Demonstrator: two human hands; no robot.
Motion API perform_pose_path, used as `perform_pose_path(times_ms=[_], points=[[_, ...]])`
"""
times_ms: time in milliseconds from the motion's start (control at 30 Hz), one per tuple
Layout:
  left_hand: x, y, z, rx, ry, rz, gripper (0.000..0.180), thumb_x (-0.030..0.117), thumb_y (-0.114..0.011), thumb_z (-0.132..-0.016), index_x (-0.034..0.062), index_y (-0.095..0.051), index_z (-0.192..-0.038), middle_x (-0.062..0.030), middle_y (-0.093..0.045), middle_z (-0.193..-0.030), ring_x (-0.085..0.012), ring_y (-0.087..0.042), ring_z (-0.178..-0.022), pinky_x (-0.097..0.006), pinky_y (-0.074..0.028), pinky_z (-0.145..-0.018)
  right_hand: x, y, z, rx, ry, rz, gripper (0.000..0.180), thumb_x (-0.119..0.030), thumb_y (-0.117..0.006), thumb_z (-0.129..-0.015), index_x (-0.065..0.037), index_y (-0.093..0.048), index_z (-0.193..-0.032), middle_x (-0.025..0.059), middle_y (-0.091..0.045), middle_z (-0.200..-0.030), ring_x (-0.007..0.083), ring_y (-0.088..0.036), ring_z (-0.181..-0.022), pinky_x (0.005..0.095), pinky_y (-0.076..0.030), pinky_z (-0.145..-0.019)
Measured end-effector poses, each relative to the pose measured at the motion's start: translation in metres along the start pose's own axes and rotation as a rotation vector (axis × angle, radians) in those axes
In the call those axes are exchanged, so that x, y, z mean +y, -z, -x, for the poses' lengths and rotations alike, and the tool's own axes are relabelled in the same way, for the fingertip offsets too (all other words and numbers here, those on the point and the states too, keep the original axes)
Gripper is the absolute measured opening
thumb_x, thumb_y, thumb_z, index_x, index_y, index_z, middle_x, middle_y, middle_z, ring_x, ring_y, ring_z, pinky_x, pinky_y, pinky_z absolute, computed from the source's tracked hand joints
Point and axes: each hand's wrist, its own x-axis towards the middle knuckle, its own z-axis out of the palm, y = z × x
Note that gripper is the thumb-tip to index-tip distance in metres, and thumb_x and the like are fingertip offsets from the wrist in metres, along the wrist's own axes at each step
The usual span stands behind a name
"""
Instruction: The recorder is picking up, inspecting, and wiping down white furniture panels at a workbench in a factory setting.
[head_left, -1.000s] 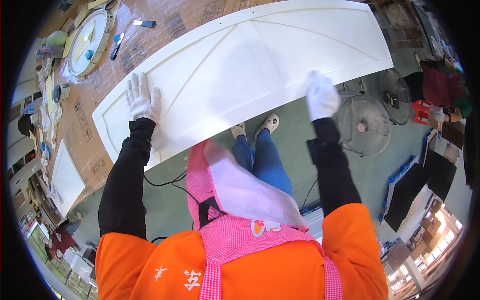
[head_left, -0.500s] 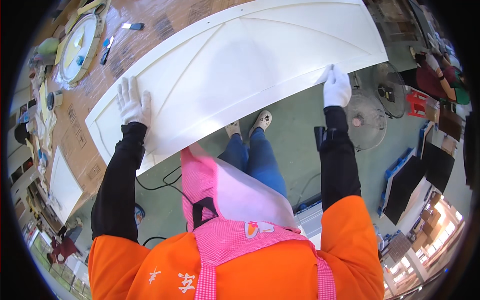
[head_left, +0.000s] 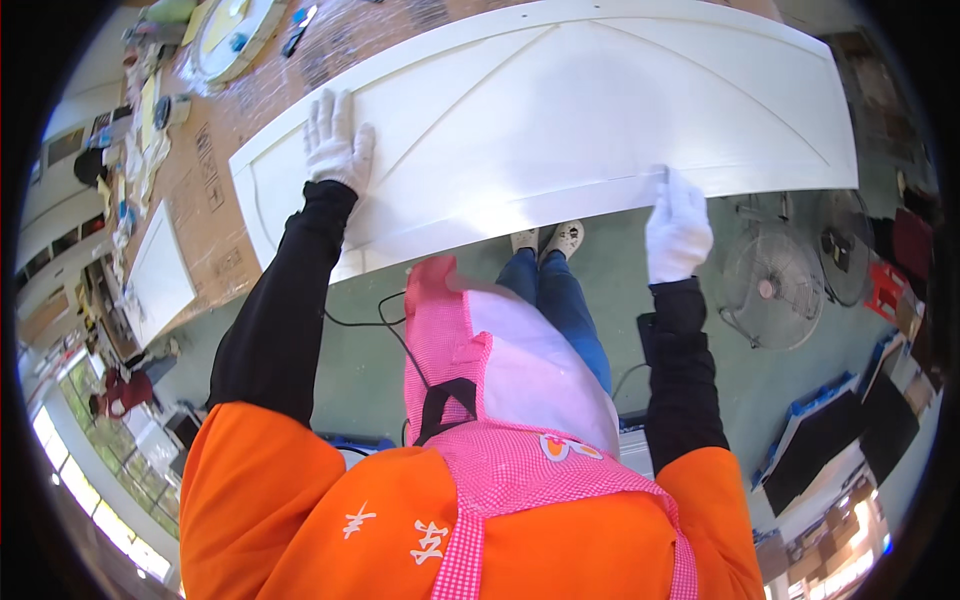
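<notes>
A long white door-like panel (head_left: 480,130) with thin slanting grooves lies across the work table, its near edge jutting toward me. My left hand (head_left: 337,145), in a white glove, presses flat on the panel's left part with the fingers spread. At the panel's near edge, right of the middle, my gloved right hand (head_left: 679,228) is closed with its fingertips together. A small greyish tip shows at those fingertips; what it belongs to is hidden. Near the right hand, a thin line runs along the panel's border.
Brown cardboard and clear film cover the table (head_left: 225,215). A round white frame (head_left: 237,40), a utility knife (head_left: 299,30) and a roll of tape (head_left: 172,111) lie at the far left. A smaller white panel (head_left: 160,280) rests below them. A floor fan (head_left: 770,285) stands at right.
My right hand has moved leftward along the panel's near edge, away from its right end. The left hand stays flat on the panel. The whole view has shifted.
</notes>
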Motion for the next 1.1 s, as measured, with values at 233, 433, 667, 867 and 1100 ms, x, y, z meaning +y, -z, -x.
perform_pose_path(times_ms=[233,433,667,867,1100], points=[[0.002,-0.032,-0.016,0.089,-0.084,0.105,0.066,0.039,-0.055,-0.094,0.016,-0.038,-0.154,-0.0176,-0.03,-0.162,-0.0366,-0.024,-0.15,-0.048,-0.018,-0.123,-0.135,-0.05,0.093,-0.401,0.367,-0.386,0.045,-0.013,-0.057,-0.081,-0.003,-0.062,-0.124,0.0169,-0.067,-0.106,0.0315,-0.067,-0.079,0.0425,-0.055,-0.067],[-0.016,-0.012,0.0,0.041,-0.058,0.01,0.065,0.038,-0.051,-0.098,0.0157,-0.034,-0.157,-0.0155,-0.027,-0.164,-0.0377,-0.023,-0.15,-0.049,-0.017,-0.123,-0.135,-0.026,0.064,-0.252,0.201,-0.225,0.038,-0.014,-0.055,-0.085,-0.009,-0.063,-0.122,0.0086,-0.064,-0.093,0.027,-0.067,-0.069,0.0407,-0.053,-0.057],[-0.013,-0.026,-0.001,0.019,-0.047,0.03,0.068,0.045,-0.051,-0.098,0.0149,-0.033,-0.156,-0.0162,-0.023,-0.164,-0.0385,-0.02,-0.151,-0.05,-0.013,-0.123,-0.133,-0.032,0.062,-0.065,-0.04,0.055,0.033,-0.017,-0.06,-0.089,-0.02,-0.069,-0.12,0.0062,-0.067,-0.09,0.0305,-0.066,-0.067,0.0424,-0.054,-0.061],[-0.094,-0.019,-0.012,-0.041,-0.186,0.486,0.063,0.041,-0.057,-0.097,0.0098,-0.043,-0.15,-0.0216,-0.033,-0.159,-0.0389,-0.027,-0.149,-0.046,-0.019,-0.122,-0.15,-0.044,0.059,-0.005,-0.151,0.144,0.026,-0.022,-0.062,-0.089,-0.021,-0.068,-0.115,0.0076,-0.067,-0.096,0.0326,-0.068,-0.074,0.044,-0.055,-0.064],[-0.219,0.029,0.031,0.051,-0.268,0.124,0.063,0.037,-0.061,-0.095,0.0077,-0.044,-0.148,-0.0197,-0.041,-0.155,-0.0394,-0.031,-0.146,-0.048,-0.024,-0.12,-0.161,-0.047,0.062,0.044,-0.249,0.185,0.022,-0.023,-0.06,-0.091,-0.021,-0.065,-0.113,0.0099,-0.066,-0.099,0.0352,-0.067,-0.075,0.0465,-0.055,-0.066]])
